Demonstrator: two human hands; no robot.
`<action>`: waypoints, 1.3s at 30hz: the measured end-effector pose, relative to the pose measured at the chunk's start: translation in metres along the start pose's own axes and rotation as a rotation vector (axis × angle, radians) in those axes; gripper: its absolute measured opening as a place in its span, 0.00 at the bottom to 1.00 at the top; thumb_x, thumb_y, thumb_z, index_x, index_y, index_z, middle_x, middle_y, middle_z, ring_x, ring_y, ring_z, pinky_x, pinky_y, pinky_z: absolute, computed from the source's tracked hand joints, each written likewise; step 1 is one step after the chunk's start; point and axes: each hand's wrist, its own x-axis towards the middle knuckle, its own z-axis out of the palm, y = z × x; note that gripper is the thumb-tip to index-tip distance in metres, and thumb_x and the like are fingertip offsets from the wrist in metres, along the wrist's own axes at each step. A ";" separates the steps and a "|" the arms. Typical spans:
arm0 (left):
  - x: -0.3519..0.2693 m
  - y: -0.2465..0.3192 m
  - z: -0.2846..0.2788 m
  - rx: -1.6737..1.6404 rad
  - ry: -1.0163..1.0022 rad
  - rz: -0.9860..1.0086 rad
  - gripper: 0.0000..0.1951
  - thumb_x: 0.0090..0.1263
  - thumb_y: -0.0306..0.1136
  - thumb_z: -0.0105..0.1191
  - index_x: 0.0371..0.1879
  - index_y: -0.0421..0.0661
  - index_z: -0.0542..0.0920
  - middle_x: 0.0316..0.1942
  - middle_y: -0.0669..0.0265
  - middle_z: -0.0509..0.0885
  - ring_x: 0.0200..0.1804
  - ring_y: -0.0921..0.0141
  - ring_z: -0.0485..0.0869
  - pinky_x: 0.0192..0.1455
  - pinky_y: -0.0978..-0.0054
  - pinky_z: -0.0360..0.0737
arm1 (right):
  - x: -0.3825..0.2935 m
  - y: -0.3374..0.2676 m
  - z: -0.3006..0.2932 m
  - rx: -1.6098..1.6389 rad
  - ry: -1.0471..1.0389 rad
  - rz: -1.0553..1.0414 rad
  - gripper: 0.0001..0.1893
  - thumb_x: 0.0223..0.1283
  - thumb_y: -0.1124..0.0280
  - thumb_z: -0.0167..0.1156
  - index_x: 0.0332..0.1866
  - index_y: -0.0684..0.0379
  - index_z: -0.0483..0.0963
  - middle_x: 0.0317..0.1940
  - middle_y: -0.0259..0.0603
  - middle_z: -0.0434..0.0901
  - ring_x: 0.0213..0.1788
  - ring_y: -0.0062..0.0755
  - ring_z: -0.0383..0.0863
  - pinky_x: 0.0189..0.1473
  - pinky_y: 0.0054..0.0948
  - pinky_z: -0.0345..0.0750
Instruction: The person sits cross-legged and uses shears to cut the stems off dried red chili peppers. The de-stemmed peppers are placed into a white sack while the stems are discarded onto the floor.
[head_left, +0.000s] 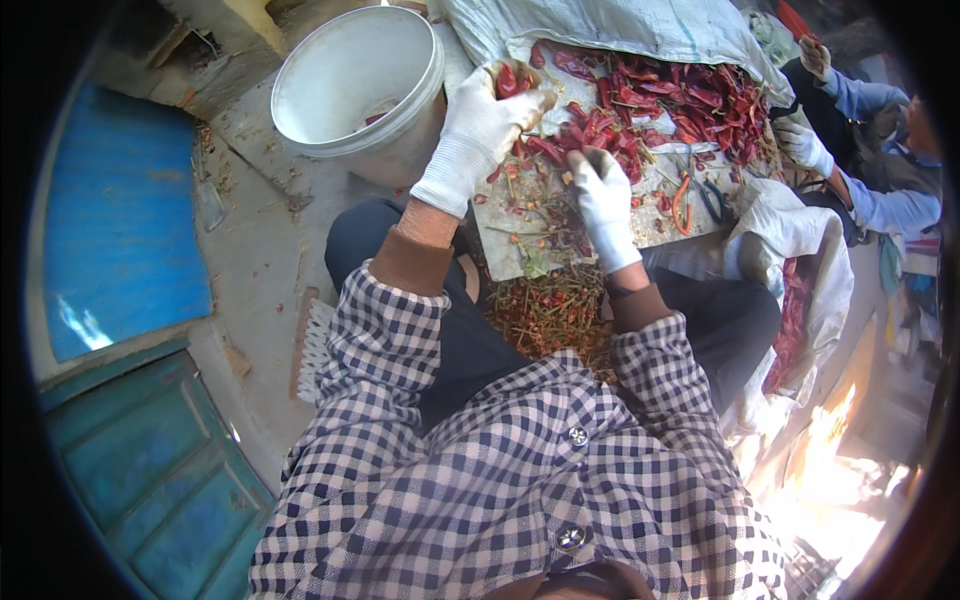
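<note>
My left hand (491, 124), in a white knit work glove, is closed around red dried chili peppers (511, 81) near the bucket's rim. Lower and to the right, my right hand (606, 199), gloved the same way, has its fingertips at the near edge of a small heap of dried chilies (600, 135). A small pale bit shows by those fingertips; whether they grip it is unclear. Behind the small heap a larger pile of dried red chilies (690, 97) spills from a white woven sack (600, 30). Cut stems and scraps litter the board (499, 244) under my hands.
A white plastic bucket (409, 161) stands left of the board. Hand tools with orange (681, 204) and dark (711, 201) handles lie at right. Stems (551, 311) are heaped between my legs. Beside them are a chili sack (814, 217), a brush (307, 345) and a co-worker's gloved hand (802, 142).
</note>
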 end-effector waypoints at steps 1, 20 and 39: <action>-0.001 -0.002 0.005 0.129 -0.011 -0.026 0.16 0.70 0.34 0.71 0.51 0.41 0.83 0.39 0.69 0.86 0.36 0.79 0.83 0.38 0.80 0.81 | -0.001 -0.005 -0.008 0.227 0.016 0.063 0.25 0.71 0.61 0.69 0.63 0.65 0.71 0.33 0.34 0.80 0.22 0.15 0.73 0.22 0.19 0.67; -0.018 -0.031 0.048 0.156 -0.384 -0.052 0.17 0.69 0.40 0.69 0.45 0.37 0.85 0.30 0.65 0.86 0.34 0.78 0.81 0.38 0.74 0.80 | -0.021 -0.086 -0.041 -0.721 0.126 -0.781 0.08 0.62 0.71 0.67 0.44 0.59 0.85 0.34 0.45 0.82 0.38 0.45 0.83 0.44 0.35 0.80; 0.002 0.001 -0.024 -0.805 -0.241 0.096 0.13 0.73 0.29 0.64 0.54 0.40 0.84 0.50 0.55 0.89 0.43 0.69 0.91 0.44 0.73 0.90 | -0.009 -0.035 -0.057 -0.869 -0.355 -0.066 0.15 0.65 0.60 0.63 0.53 0.52 0.84 0.48 0.46 0.89 0.51 0.45 0.89 0.55 0.39 0.83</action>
